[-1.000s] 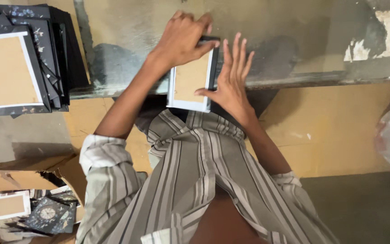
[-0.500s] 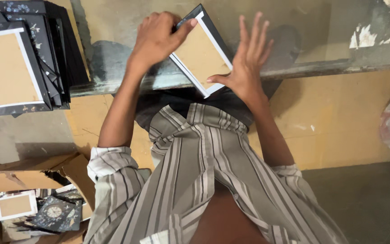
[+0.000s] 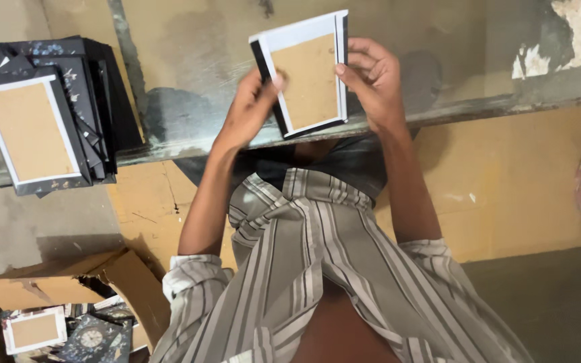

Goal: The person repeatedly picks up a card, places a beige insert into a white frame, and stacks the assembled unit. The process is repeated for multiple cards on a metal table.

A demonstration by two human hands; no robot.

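The picture frame was held up over the bench, back side toward the person: a brown board panel with a white border and a dark edge down its left side and along the bottom. It sat slightly tilted, its lower edge level with the bench's front lip.

The left hand gripped the frame's left edge, the thumb pressed onto the white border near the top corner and the other fingers curled behind, out of sight. The right hand closed on the right edge, fingers bent around the border and touching the brown panel's margin. Both hands had hold of the same frame and nothing else.

Below the frame the person's striped shirt filled the middle of the view, sleeves rolled up above the elbows.

Well apart to the left, a stack of frames lay on the bench, the top one also back side up, with dark patterned pieces fanned beneath it and hanging over the front lip. On the floor at lower left stood an open cardboard box with another frame and dark patterned pieces inside. The wall under the bench was yellow and cracked.
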